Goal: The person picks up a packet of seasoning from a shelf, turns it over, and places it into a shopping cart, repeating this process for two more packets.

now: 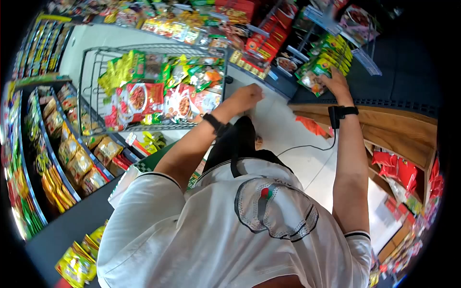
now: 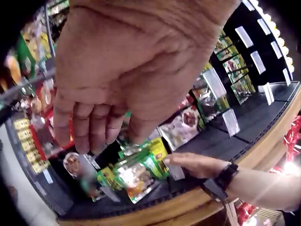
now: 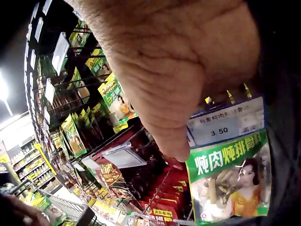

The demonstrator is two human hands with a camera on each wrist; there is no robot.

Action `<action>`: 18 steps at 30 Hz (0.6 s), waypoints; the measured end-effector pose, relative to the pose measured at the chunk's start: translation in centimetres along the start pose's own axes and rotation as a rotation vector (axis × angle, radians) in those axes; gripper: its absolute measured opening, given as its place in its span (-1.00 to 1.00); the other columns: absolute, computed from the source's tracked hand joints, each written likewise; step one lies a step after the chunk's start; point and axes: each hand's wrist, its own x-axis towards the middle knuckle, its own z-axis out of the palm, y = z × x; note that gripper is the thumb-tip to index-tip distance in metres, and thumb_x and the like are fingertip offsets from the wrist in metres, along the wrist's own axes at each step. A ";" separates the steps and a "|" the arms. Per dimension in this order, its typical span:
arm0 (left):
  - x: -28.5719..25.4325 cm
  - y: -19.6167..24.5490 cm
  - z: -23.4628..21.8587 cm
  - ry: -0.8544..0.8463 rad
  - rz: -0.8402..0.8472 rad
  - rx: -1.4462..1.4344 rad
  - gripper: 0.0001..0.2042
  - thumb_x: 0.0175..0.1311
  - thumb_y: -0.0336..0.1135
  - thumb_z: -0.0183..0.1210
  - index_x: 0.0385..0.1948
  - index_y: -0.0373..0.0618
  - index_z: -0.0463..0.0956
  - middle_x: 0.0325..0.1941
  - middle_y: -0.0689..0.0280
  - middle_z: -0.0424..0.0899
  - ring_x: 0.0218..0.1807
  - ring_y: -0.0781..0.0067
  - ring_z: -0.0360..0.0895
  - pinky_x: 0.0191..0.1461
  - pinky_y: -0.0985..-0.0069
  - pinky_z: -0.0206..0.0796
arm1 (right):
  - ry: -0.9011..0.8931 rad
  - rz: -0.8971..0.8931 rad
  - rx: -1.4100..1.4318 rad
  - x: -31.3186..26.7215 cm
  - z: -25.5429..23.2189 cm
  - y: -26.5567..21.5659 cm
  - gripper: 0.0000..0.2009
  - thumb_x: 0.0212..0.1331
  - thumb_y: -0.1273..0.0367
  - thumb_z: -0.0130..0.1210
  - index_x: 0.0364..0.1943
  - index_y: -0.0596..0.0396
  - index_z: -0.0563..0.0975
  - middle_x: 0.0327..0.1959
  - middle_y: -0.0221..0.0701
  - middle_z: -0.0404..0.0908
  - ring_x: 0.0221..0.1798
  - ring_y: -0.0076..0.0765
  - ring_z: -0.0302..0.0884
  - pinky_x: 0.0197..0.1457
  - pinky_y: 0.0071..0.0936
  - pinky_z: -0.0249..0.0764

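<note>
Green-and-yellow seasoning packets (image 1: 331, 55) (image 2: 136, 174) hang in a row at the shelf's edge. My right hand (image 1: 337, 85) (image 2: 195, 165) touches the side of them, fingers fairly straight in the left wrist view. The right wrist view shows the thumb side of that hand (image 3: 164, 80) beside the front packet (image 3: 230, 181), under a 3.50 price tag (image 3: 225, 127); the other fingertips are hidden there. Empty and loosely bent, my left hand (image 1: 245, 98) (image 2: 127, 70) hangs between the cart and the shelf.
A wire cart (image 1: 153, 45) holding several red and green packets stands at the left. Behind it and along the left are racks of packets (image 1: 72, 153). The dark shelf (image 1: 398, 72) has a wooden front edge (image 1: 384, 122). A black cable (image 1: 307, 146) hangs from my right wrist.
</note>
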 end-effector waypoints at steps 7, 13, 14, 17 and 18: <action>-15.4 -2.0 -6.1 0.297 -0.331 -0.035 -0.61 0.36 -0.05 0.10 -0.09 -0.25 0.52 -0.18 0.27 0.63 -0.12 0.45 0.53 0.00 0.51 0.35 | -0.073 0.007 -0.002 0.2 -0.5 0.0 -0.20 0.01 0.00 0.20 0.32 0.19 0.31 0.29 0.06 0.35 0.33 0.13 0.32 0.35 -0.18 0.28; -24.5 -3.0 -5.8 0.374 -0.520 -0.209 -0.62 0.30 -0.06 0.15 -0.16 -0.27 0.52 -0.34 0.31 0.58 -0.28 0.50 0.48 -0.18 0.50 0.35 | -0.064 -0.023 0.068 2.2 0.9 0.8 -0.16 0.02 0.04 0.21 0.33 0.32 0.25 0.30 0.07 0.34 0.33 0.09 0.33 0.33 -0.17 0.30; -25.3 -2.9 -5.5 0.384 -0.546 -0.233 -0.62 0.31 -0.06 0.15 -0.16 -0.27 0.52 -0.34 0.32 0.58 -0.28 0.50 0.48 -0.19 0.50 0.35 | -0.078 0.000 0.086 2.2 0.7 0.7 -0.15 0.02 0.04 0.21 0.33 0.33 0.24 0.31 0.07 0.33 0.33 0.09 0.33 0.33 -0.17 0.30; -26.4 -3.8 -5.0 0.403 -0.612 -0.282 -0.61 0.32 -0.03 0.13 -0.15 -0.24 0.51 -0.32 0.35 0.58 -0.27 0.52 0.48 -0.20 0.52 0.35 | -0.125 -0.015 0.172 2.3 0.4 1.0 -0.12 0.01 0.04 0.21 0.35 0.35 0.20 0.32 0.10 0.31 0.34 0.08 0.33 0.33 -0.21 0.30; -26.6 -3.9 -5.0 0.407 -0.604 -0.296 -0.61 0.32 -0.02 0.13 -0.14 -0.23 0.51 -0.32 0.35 0.58 -0.27 0.53 0.48 -0.20 0.52 0.35 | -0.100 -0.020 0.154 2.6 0.6 1.2 -0.11 0.00 0.04 0.23 0.35 0.35 0.19 0.31 0.12 0.32 0.33 0.09 0.33 0.33 -0.20 0.30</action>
